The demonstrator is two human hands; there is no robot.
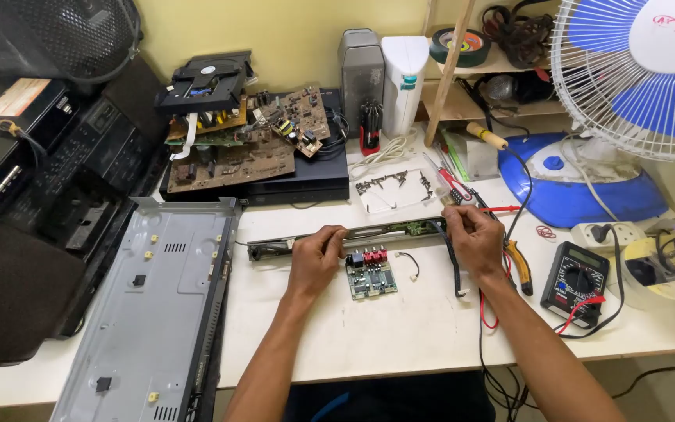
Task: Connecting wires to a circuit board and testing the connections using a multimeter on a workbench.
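Observation:
A long narrow black front panel point(376, 233) lies across the white table point(400, 328), with a small green board at its right end. My left hand point(316, 258) grips the panel near its left third. My right hand point(472, 234) pinches its right end, beside the small board. Just in front of the panel lies a small green circuit board point(369, 276) with red and blue connectors. A black cable point(453, 262) hangs from the panel's right end down onto the table.
A grey metal chassis point(158, 312) lies at the left. Behind are stacked circuit boards point(244, 133) on a black player, loose screws on paper point(391, 187), pliers point(519, 262), a multimeter point(578, 280) with red leads, a blue-white fan point(634, 70) and audio gear point(48, 156).

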